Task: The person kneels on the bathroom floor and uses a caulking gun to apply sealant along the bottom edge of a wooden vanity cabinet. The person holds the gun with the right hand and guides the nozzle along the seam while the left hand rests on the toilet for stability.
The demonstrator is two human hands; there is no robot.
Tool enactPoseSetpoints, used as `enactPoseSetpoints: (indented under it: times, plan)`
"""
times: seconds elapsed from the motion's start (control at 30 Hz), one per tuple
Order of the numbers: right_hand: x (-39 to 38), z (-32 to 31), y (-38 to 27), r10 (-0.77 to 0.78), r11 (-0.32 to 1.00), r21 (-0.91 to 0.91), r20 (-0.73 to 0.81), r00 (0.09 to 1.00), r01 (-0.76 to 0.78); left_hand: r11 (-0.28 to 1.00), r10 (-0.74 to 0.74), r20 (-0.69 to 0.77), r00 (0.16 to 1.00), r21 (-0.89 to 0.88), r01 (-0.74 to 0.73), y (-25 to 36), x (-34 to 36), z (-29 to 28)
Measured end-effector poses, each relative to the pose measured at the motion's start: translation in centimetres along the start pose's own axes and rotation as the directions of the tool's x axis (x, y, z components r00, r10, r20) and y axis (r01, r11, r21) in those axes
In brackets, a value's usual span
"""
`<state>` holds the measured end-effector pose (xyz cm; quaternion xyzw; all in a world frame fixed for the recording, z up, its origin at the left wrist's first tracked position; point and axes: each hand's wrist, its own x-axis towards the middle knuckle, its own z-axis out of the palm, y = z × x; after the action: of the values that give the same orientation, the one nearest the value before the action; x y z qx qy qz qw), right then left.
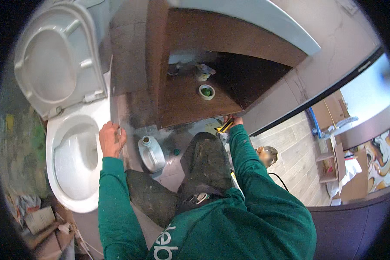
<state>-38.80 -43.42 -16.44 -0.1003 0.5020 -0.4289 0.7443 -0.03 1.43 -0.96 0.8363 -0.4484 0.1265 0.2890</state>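
My left hand is beside the rim of the white toilet, with its fingers loosely bent, apart and holding nothing. My right hand grips a yellow-and-black tool low at the front edge of a brown under-basin cabinet. Inside the cabinet sit a white ring with something green in it and a small tub. A white plastic jug stands on the floor between the toilet and my knees, near a small green piece.
The white basin edge overhangs the cabinet. At right, a large black-edged panel, apparently a mirror, shows light tiles, cardboard, shelves and a person's blurred head. Rags and boxes lie at lower left beside the toilet, whose lid is raised.
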Motion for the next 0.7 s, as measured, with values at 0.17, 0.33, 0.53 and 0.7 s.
enactPoseSetpoints:
  times: [0.17, 0.33, 0.53, 0.7]
  plan:
    - [-2.0, -3.8, -7.3, 0.007, 0.996, -0.088, -0.013, 1.000, -0.008, 1.000, 0.014, 0.018, 1.000, 0.025, -0.015, 0.1, 0.2, 0.3]
    - [-3.0, -8.2, -7.3, 0.023, 0.997, -0.083, 0.168, 0.985, -0.009, 0.996, 0.064, 0.042, 0.997, 0.065, -0.066, -0.1, 0.4, 0.4]
    - [-0.3, -10.2, -6.4, 0.022, 0.997, -0.078, 0.100, 0.995, -0.014, 0.998, 0.063, 0.005, 0.998, -0.011, -0.063, 0.6, 0.0, 0.2]
    - [4.7, -7.4, -7.1, 0.062, 0.997, 0.031, 0.135, 0.989, -0.066, 0.979, 0.071, 0.069, 0.995, 0.188, -0.083, 1.7, 0.2, 0.2]
